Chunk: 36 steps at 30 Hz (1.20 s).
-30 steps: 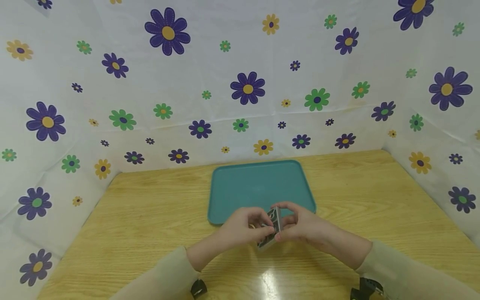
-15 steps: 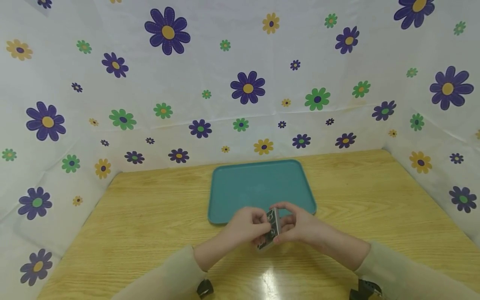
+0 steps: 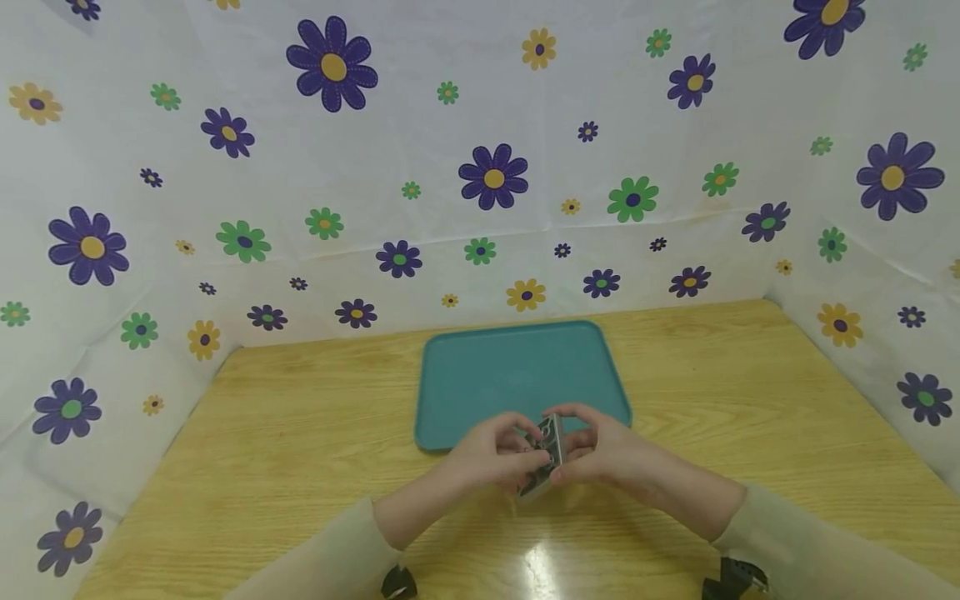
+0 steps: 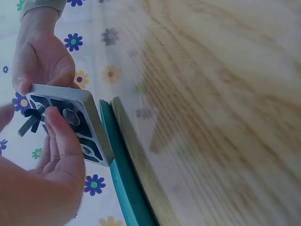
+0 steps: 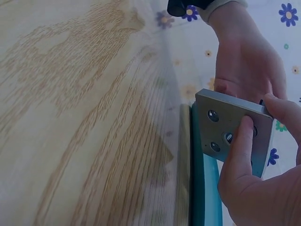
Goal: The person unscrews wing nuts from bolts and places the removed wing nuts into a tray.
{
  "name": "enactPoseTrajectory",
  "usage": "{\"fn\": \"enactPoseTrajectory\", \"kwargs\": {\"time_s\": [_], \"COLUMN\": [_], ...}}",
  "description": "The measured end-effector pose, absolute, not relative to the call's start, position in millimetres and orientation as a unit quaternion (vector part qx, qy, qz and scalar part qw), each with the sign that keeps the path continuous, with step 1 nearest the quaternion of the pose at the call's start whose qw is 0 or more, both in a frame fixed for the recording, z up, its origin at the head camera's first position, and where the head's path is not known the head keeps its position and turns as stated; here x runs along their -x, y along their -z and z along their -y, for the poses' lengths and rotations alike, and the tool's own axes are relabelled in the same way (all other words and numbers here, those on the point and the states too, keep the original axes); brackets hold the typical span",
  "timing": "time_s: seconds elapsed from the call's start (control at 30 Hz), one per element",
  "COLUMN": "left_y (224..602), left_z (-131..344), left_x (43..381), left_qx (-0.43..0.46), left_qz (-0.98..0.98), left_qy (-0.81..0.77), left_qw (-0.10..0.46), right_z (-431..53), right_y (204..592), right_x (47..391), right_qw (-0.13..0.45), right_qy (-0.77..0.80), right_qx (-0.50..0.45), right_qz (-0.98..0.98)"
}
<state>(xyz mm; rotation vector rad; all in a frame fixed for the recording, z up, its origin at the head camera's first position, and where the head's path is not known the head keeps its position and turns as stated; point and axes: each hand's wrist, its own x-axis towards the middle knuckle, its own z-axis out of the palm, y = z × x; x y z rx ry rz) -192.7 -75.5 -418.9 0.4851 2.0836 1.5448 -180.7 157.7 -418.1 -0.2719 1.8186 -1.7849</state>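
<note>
In the head view a square, flat metal block is held tilted above the table at the tray's near edge. My right hand grips it by its edges and smooth face, which shows round holes. The opposite side has dark recesses. A threaded bolt with a small black wing nut sticks out from that recessed side. At the nut, my left hand has one fingertip touching, while another digit is spread away from it. Part of the nut is hidden behind that fingertip.
A teal tray lies on the wooden table, just beyond both hands. White cloth with printed flowers encloses the back and both sides. Dark straps sit at the wrists.
My left digits drew together by the block half a second ago and are now spread apart again. The right hand keeps its hold, and the block has barely moved.
</note>
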Motion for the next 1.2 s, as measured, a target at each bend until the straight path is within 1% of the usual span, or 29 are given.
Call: {"fn": "enactPoseTrajectory", "kwargs": {"time_s": [0.2, 0.37, 0.63, 0.97, 1.2], "left_y": [418.3, 416.7, 418.4, 417.9, 417.6], "left_z": [79.2, 78.5, 78.8, 74.1, 69.7], "left_x": [189.8, 188.4, 191.0, 190.7, 189.3], "left_qx": [-0.248, -0.265, -0.270, -0.263, -0.250], "left_qz": [-0.778, -0.784, -0.786, -0.814, -0.803], "left_qy": [-0.538, -0.525, -0.522, -0.495, -0.515], "left_qw": [0.208, 0.198, 0.192, 0.157, 0.164], "right_z": [-159.5, -159.6, -158.7, -157.2, -153.2], "right_y": [417.1, 417.3, 416.5, 415.2, 414.3], "right_x": [179.9, 179.7, 179.2, 178.8, 177.8], "right_qw": [0.290, 0.294, 0.296, 0.292, 0.285], "right_qy": [0.670, 0.669, 0.668, 0.671, 0.672], "right_qx": [0.097, 0.094, 0.093, 0.098, 0.108], "right_qz": [-0.676, -0.676, -0.676, -0.675, -0.675]}}
